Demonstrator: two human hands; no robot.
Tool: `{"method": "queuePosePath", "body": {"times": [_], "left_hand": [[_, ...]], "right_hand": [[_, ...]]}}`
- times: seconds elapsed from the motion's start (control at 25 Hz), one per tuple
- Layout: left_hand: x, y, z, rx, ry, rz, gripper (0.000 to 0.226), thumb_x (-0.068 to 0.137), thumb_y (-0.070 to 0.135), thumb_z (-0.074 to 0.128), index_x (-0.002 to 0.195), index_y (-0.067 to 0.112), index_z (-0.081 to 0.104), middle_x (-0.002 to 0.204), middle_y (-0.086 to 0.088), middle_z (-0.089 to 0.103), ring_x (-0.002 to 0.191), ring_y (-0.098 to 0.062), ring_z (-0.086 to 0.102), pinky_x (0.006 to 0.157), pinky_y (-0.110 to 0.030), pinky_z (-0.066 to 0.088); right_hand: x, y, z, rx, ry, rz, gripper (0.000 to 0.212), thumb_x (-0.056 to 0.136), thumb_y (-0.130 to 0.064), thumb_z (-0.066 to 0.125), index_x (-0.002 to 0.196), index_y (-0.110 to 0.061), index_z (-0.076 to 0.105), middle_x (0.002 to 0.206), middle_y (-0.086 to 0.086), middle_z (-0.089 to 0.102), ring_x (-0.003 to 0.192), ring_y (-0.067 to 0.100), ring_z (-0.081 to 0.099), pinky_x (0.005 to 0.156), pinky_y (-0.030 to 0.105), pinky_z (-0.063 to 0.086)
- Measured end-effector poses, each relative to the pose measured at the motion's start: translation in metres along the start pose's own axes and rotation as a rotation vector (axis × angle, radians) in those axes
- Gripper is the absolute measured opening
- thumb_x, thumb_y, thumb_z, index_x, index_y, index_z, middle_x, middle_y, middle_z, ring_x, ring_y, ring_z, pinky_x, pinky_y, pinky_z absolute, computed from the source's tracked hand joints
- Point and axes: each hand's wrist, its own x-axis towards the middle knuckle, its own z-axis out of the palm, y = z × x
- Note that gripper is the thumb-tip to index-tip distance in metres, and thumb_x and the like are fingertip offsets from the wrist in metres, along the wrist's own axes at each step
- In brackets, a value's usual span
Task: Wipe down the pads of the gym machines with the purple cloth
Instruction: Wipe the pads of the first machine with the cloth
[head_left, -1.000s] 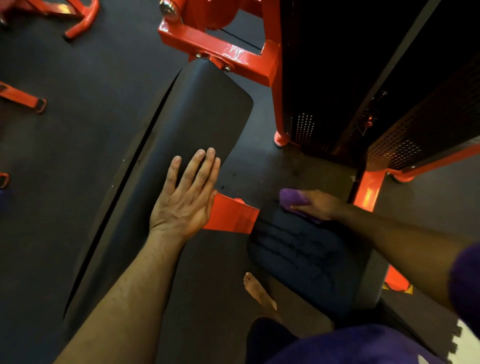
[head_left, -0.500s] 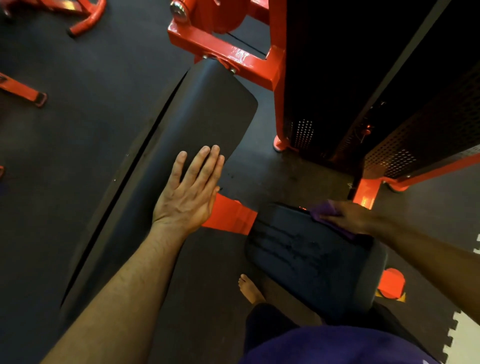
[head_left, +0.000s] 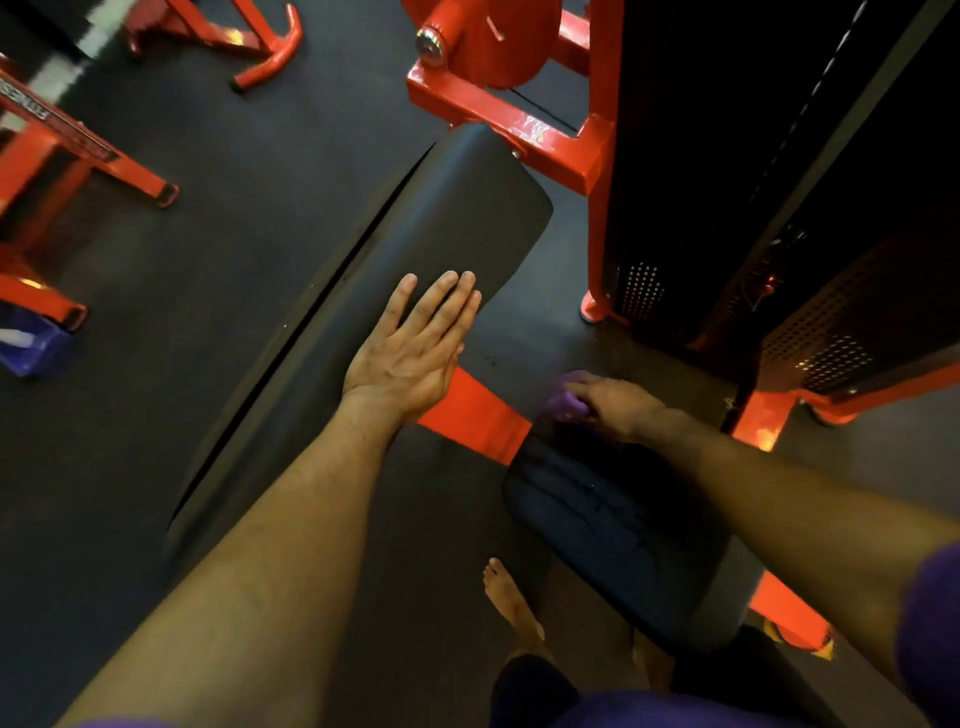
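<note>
My left hand (head_left: 415, 348) rests flat, fingers straight, on the long black back pad (head_left: 405, 260) of the orange machine. My right hand (head_left: 618, 405) grips the purple cloth (head_left: 566, 402) at the far edge of the smaller black seat pad (head_left: 613, 530). Only a bunched bit of cloth shows beyond the fingers; that hand is blurred. Streaks mark the seat pad's surface.
The orange frame (head_left: 524, 135) and the dark perforated weight-stack housing (head_left: 779, 182) stand at the back right. More orange machine legs (head_left: 93, 156) are at the far left on the dark rubber floor. My bare foot (head_left: 511, 603) stands beside the seat pad. A purple object (head_left: 31, 343) lies at the left edge.
My right hand with the cloth swept right along the seat pad's far edge, then came back to its left corner. My left hand stayed on the back pad.
</note>
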Motion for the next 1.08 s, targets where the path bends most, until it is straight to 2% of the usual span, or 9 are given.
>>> {"method": "queuePosePath", "body": {"times": [0.08, 0.16, 0.4, 0.48, 0.56, 0.68, 0.76, 0.92, 1.08], "left_hand": [[-0.006, -0.002, -0.015, -0.077, -0.022, -0.021, 0.060, 0.110, 0.033, 0.036, 0.164, 0.011, 0.023, 0.172, -0.009, 0.017, 0.159, -0.025, 0.015, 0.128, -0.054, 0.012], [-0.042, -0.010, -0.024, -0.099, -0.014, -0.113, 0.060, 0.110, 0.037, 0.038, 0.163, 0.010, 0.027, 0.171, -0.010, 0.020, 0.159, -0.025, 0.018, 0.127, -0.054, 0.015], [-0.136, -0.005, -0.027, 0.002, -0.063, -0.136, 0.064, 0.111, 0.039, 0.032, 0.165, 0.011, 0.013, 0.173, -0.010, 0.010, 0.160, -0.026, 0.012, 0.126, -0.056, 0.017], [-0.128, -0.005, -0.027, -0.005, -0.056, -0.140, 0.064, 0.111, 0.039, 0.031, 0.165, 0.010, 0.013, 0.173, -0.011, 0.010, 0.159, -0.027, 0.013, 0.127, -0.056, 0.017], [-0.132, -0.004, -0.023, 0.004, -0.063, -0.125, 0.065, 0.111, 0.040, 0.027, 0.165, 0.010, 0.009, 0.173, -0.012, 0.007, 0.160, -0.028, 0.011, 0.127, -0.056, 0.014], [-0.135, -0.005, -0.018, -0.011, -0.095, -0.101, 0.065, 0.111, 0.040, 0.020, 0.165, 0.008, 0.004, 0.173, -0.015, 0.001, 0.160, -0.031, 0.007, 0.127, -0.058, 0.014], [-0.132, -0.007, -0.015, 0.001, -0.087, -0.082, 0.065, 0.111, 0.039, 0.019, 0.165, 0.007, 0.004, 0.173, -0.016, 0.001, 0.160, -0.032, 0.007, 0.127, -0.058, 0.014], [-0.133, -0.006, -0.011, 0.032, -0.028, -0.090, 0.065, 0.109, 0.038, 0.026, 0.165, 0.007, 0.013, 0.173, -0.014, 0.009, 0.159, -0.030, 0.013, 0.127, -0.056, 0.017], [-0.129, -0.005, -0.014, 0.036, 0.011, -0.097, 0.065, 0.108, 0.036, 0.030, 0.164, 0.007, 0.016, 0.172, -0.013, 0.014, 0.159, -0.028, 0.016, 0.127, -0.056, 0.018]], "right_hand": [[-0.044, -0.002, 0.003, -0.095, 0.075, 0.020, 0.027, 0.096, -0.038, 0.053, 0.121, -0.031, 0.060, 0.142, -0.004, 0.053, 0.123, 0.021, 0.057, 0.100, 0.043, 0.050], [-0.086, -0.001, 0.006, -0.207, 0.089, 0.033, 0.046, 0.094, -0.044, 0.045, 0.139, -0.038, 0.047, 0.152, -0.006, 0.044, 0.124, 0.028, 0.057, 0.097, 0.047, 0.052], [-0.127, -0.004, 0.034, -0.478, 0.013, 0.012, 0.066, 0.090, -0.040, 0.058, 0.152, -0.035, 0.037, 0.154, 0.004, 0.043, 0.130, 0.035, 0.052, 0.093, 0.047, 0.055], [-0.122, 0.002, 0.046, -0.567, -0.028, 0.059, 0.076, 0.081, -0.055, 0.055, 0.152, -0.039, 0.035, 0.156, 0.006, 0.041, 0.134, 0.043, 0.046, 0.100, 0.061, 0.048], [-0.107, 0.007, 0.061, -0.648, -0.090, 0.172, 0.084, 0.076, -0.068, 0.049, 0.154, -0.043, 0.028, 0.166, 0.008, 0.020, 0.147, 0.050, 0.023, 0.105, 0.074, 0.030], [-0.051, 0.002, 0.067, -0.632, -0.121, 0.240, 0.088, 0.086, -0.065, 0.052, 0.158, -0.044, 0.007, 0.169, 0.009, -0.011, 0.152, 0.048, 0.005, 0.112, 0.070, 0.021], [0.003, -0.014, 0.072, -0.616, -0.108, 0.218, 0.085, 0.089, -0.057, 0.056, 0.159, -0.042, 0.011, 0.169, 0.009, -0.007, 0.151, 0.045, 0.012, 0.114, 0.065, 0.025], [0.051, -0.056, 0.117, -0.695, -0.176, 0.070, 0.072, 0.086, -0.047, 0.061, 0.152, -0.030, 0.037, 0.165, 0.010, 0.023, 0.150, 0.040, 0.020, 0.116, 0.071, 0.008], [-0.023, -0.052, 0.130, -0.688, -0.240, -0.267, 0.074, 0.068, -0.041, 0.074, 0.139, -0.029, 0.057, 0.155, 0.007, 0.046, 0.138, 0.037, 0.045, 0.111, 0.062, 0.036]]}}
